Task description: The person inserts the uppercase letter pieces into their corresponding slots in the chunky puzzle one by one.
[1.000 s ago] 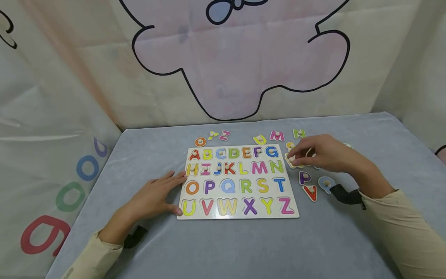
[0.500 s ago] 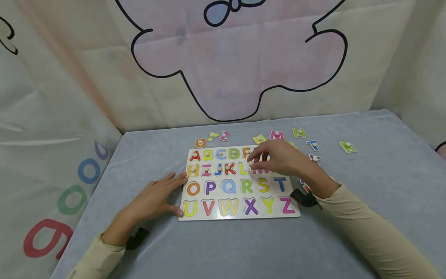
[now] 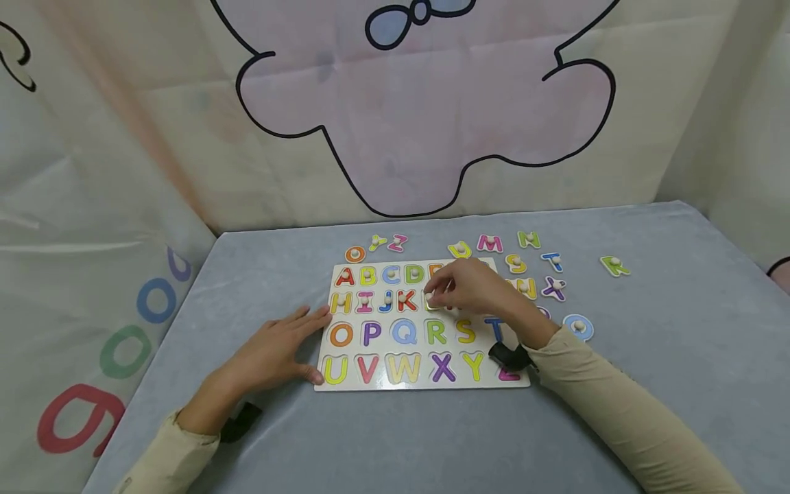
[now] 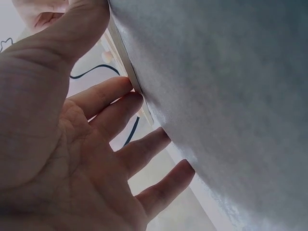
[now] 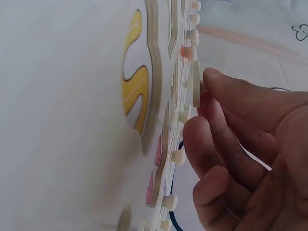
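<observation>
A white alphabet puzzle board (image 3: 381, 350) lies on the table, with knobbed letters seated in its top row and the left part of its second row. Against the board's left edge rests my left hand (image 3: 271, 353), its fingers extended and its thumb at the near corner. My right hand (image 3: 475, 288) is over the second row, right of the seated K (image 3: 406, 300). Thumb and fingertips pinch a letter puzzle piece (image 5: 196, 84) by its knob. In the right wrist view that piece shows edge-on, just off the board's face, so its letter is hidden.
Behind the board lie loose letters, such as the O (image 3: 354, 254), Z (image 3: 398, 243) and M (image 3: 490, 243). More are at the right, including the X (image 3: 553, 289), Q (image 3: 578, 327) and R (image 3: 614, 266). A printed cloth (image 3: 420, 165) hangs behind the table.
My right hand has moved left from the loose letters beside the board to its second row, carrying the puzzle piece. My left hand has stayed at the board's left edge.
</observation>
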`<state>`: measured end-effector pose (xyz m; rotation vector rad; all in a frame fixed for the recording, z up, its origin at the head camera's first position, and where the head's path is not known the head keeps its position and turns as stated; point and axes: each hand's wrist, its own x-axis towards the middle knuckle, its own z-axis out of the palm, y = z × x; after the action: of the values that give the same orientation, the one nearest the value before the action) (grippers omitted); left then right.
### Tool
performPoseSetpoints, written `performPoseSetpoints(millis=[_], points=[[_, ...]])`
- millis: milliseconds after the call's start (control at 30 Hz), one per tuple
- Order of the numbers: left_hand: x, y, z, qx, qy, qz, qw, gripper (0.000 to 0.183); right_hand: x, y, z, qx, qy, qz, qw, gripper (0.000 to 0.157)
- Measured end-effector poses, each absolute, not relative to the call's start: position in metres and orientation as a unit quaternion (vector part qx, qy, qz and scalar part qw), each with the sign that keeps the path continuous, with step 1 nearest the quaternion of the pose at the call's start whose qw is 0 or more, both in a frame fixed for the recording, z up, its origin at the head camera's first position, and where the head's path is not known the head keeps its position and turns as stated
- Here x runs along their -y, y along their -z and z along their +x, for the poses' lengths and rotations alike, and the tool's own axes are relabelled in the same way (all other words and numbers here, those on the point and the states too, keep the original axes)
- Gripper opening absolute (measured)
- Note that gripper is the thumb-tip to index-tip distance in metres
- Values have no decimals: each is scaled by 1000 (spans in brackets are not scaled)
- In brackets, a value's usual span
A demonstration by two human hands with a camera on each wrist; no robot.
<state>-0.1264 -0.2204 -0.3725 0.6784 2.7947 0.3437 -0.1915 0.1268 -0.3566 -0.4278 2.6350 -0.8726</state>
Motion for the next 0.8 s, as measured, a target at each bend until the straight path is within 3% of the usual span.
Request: performPoseSetpoints(millis=[800], points=[[224, 369, -127, -954, -122, 253, 106, 100, -119, 358, -198, -942, 250, -156, 162, 21]])
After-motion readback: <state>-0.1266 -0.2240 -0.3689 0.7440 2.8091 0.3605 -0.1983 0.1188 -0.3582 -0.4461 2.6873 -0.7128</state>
